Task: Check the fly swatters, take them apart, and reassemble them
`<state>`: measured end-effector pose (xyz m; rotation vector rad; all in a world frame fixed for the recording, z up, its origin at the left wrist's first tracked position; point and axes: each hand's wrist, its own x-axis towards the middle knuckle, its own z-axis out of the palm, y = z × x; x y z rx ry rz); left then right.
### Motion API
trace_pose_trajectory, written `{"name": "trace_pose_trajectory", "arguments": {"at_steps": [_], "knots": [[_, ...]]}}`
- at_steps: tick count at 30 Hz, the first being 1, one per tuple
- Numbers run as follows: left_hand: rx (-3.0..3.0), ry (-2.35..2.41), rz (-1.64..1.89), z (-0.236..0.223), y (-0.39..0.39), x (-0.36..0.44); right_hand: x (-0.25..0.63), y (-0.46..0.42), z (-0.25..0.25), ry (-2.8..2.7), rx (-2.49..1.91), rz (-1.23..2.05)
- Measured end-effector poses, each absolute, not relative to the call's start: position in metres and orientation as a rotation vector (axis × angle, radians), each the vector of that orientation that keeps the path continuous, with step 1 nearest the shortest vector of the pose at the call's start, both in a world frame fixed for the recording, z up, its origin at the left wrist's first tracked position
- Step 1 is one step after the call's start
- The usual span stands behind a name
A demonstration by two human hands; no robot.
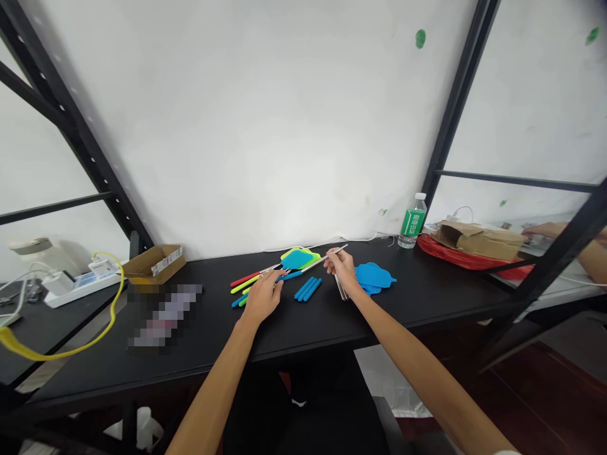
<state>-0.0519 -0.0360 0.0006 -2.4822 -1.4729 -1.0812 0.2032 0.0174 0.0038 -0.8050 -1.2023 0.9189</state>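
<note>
My left hand (pixel 264 296) is closed around a blue handle (pixel 291 275). A thin metal rod (pixel 313 264) runs from that handle up to the right, and the fingers of my right hand (pixel 342 269) pinch it. Under my right hand lie more metal rods (pixel 339 288), partly covered. Between the hands rest several loose blue handles (pixel 308 289) side by side. Beyond my left hand is a stack of blue and yellow-green spatula heads (pixel 298 258), with red, green and blue handles (pixel 244 279) pointing left. Flat blue silicone pieces (pixel 374 278) lie right of my right hand.
A water bottle (pixel 412 221) stands at the back right, near a red bag (pixel 443 253) and a torn carton (pixel 477 239). Another person's hand (pixel 545 230) shows at far right. An open cardboard box (pixel 159 265), power strip (pixel 85 285) and yellow cable (pixel 114 309) are at left.
</note>
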Motion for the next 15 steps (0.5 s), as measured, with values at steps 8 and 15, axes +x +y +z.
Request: {"name": "trace_pose_trajectory", "arguments": {"at_steps": [8, 15], "knots": [[-2.481, -1.467, -1.096, 0.0007, -0.0368, -0.0512, 0.2032, 0.0156, 0.0028, -1.254, -0.81, 0.898], [-2.494, -1.448, -1.109, -0.0014, -0.0352, -0.0519, 0.2031, 0.0171, 0.0024, -1.292, -0.795, 0.922]]}}
